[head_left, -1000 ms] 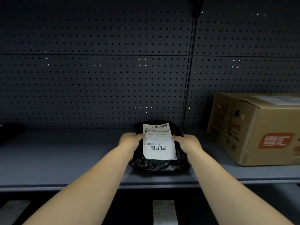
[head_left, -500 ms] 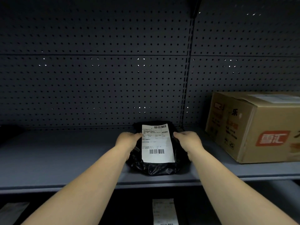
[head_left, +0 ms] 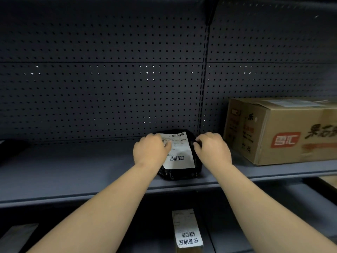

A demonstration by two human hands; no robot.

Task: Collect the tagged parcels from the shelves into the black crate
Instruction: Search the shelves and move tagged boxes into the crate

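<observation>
A black plastic parcel (head_left: 179, 173) with a white barcode label lies on the grey shelf (head_left: 73, 172), close to the perforated back panel. My left hand (head_left: 150, 151) rests on its left side, with the fingers lying over the label's upper left corner. My right hand (head_left: 212, 147) grips the parcel's right edge, fingers curled round the black plastic. The black crate is out of view.
A brown cardboard box (head_left: 284, 130) with a red logo stands on the same shelf to the right. Another labelled parcel (head_left: 187, 232) lies on the darker shelf below. A dark object (head_left: 11, 148) sits at the shelf's far left.
Both hands have moved further up and over the parcel; the left now covers part of the label. The parcel has shifted slightly back and to the right in view.
</observation>
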